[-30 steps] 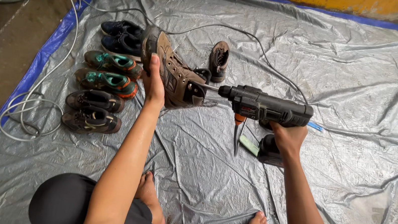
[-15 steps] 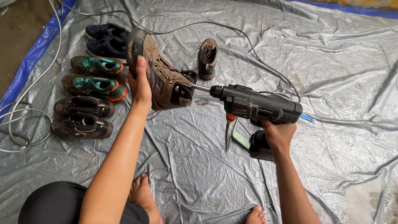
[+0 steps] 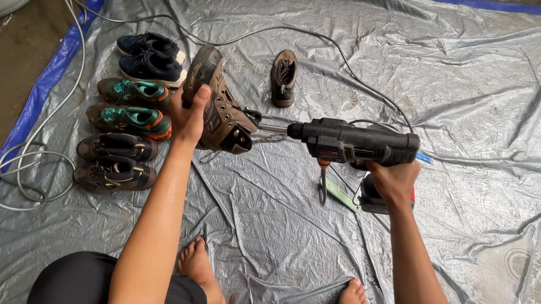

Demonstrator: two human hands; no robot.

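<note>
Brown boot and power drill held over a grey tarp.
Left hand (image 3: 187, 115) clasps the boot (image 3: 220, 111) sole; right hand (image 3: 392, 179) is wrapped around the drill (image 3: 354, 143) handle, its bit tip inside the boot opening.

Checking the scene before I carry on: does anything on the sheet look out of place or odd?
One brown shoe lies alone, apart from the three neat pairs at left; its likely mate is in the left hand. The right hand aims a power tool into that shoe.
</note>
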